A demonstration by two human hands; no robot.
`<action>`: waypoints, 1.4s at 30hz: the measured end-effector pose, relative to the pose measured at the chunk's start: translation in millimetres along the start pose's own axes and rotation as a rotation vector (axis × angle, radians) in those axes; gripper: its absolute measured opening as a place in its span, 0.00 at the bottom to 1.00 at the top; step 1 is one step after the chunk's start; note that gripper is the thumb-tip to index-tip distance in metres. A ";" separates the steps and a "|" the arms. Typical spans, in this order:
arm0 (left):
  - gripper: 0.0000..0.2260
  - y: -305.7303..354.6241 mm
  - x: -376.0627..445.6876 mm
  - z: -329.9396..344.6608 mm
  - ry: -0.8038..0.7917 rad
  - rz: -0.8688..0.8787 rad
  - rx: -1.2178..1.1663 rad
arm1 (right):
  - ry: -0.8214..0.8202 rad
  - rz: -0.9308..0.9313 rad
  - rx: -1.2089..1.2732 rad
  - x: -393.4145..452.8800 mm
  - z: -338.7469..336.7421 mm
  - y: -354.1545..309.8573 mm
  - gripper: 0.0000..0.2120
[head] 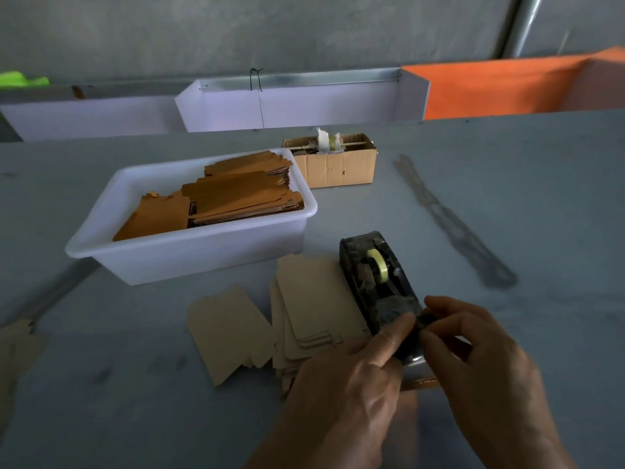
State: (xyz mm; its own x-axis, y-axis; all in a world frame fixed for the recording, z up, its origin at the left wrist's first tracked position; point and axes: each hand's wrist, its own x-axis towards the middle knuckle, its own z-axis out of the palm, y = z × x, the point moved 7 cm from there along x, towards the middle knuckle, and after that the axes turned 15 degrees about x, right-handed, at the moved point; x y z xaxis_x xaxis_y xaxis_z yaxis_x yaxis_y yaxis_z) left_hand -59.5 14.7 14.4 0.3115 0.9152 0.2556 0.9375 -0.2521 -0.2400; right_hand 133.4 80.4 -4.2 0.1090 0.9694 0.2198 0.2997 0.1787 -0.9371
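Observation:
A black tape dispenser (pixel 375 275) with a small yellowish roll of clear tape (pixel 379 265) stands on the grey table. Both hands meet at its near cutter end. My left hand (pixel 345 377) has its thumb pressed against the dispenser's front. My right hand (pixel 483 360) has its fingers curled and pinches at the cutter end; the tape itself is too faint to make out. A stack of flat tan cardboard blanks (pixel 311 306) lies just left of the dispenser, with a single blank (pixel 230 330) further left.
A white plastic tub (pixel 189 245) full of brown cardboard blanks sits at centre left. Behind it stands a small open carton (pixel 338 164) with a tape roll on a stick. White and orange bins (pixel 304 103) line the far edge. More blanks lie at the left edge (pixel 17 346).

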 end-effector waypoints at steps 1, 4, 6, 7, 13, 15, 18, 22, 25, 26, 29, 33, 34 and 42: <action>0.18 21.0 17.3 -14.2 0.019 0.034 -0.145 | 0.004 -0.001 -0.017 0.5 0.8 1.2 0.13; 0.14 60.4 50.5 -16.8 -0.137 0.140 -0.245 | 0.018 0.022 -0.056 0.2 0.9 12.8 0.12; 0.09 56.7 46.4 -10.6 -0.161 0.109 -0.312 | 0.046 0.047 0.043 -2.7 -8.6 20.6 0.14; 0.09 54.3 43.7 -3.9 -0.178 0.087 -0.326 | 0.056 0.044 0.108 -3.1 -15.3 24.1 0.13; 0.07 12.8 34.3 8.2 -0.139 -0.540 -1.073 | 0.063 0.163 0.604 -4.6 -38.9 19.2 0.12; 0.06 -2.2 30.6 14.3 -0.139 -0.738 -1.385 | 0.013 0.213 0.711 -3.5 -38.3 13.6 0.18; 0.06 -15.7 27.8 12.7 -0.118 -0.820 -1.422 | -0.193 0.186 0.680 -2.9 -21.7 -6.9 0.30; 0.04 -20.5 22.1 12.6 -0.098 -0.863 -1.420 | -0.414 0.085 0.630 -6.4 10.3 -36.2 0.26; 0.02 -23.7 18.8 14.3 -0.057 -0.872 -1.366 | -0.499 0.054 0.621 -5.2 28.1 -56.9 0.12; 0.02 -24.3 18.1 13.2 -0.041 -0.865 -1.359 | -0.514 0.070 0.630 -3.8 33.6 -60.6 0.10; 0.02 -24.8 17.7 8.3 -0.013 -0.829 -1.344 | -0.568 0.106 0.601 -1.7 50.6 -67.7 0.08; 0.02 -23.5 19.2 1.6 0.001 -0.747 -1.263 | -0.581 0.070 0.535 1.3 61.2 -68.7 0.10; 0.02 -22.9 19.3 0.7 0.002 -0.739 -1.248 | -0.572 0.067 0.528 2.0 61.2 -67.9 0.10; 0.03 -21.9 19.9 -1.0 -0.011 -0.732 -1.210 | -0.528 0.104 0.472 11.4 57.6 -63.4 0.27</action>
State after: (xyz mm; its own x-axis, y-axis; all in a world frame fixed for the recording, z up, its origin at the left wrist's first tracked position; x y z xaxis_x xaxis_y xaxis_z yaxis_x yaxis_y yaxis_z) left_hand -73.7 38.0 25.7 -0.2924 0.9555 -0.0378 0.4380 0.1689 0.8830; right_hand 61.1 89.8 42.2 -0.3941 0.9161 0.0742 -0.1427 0.0188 -0.9896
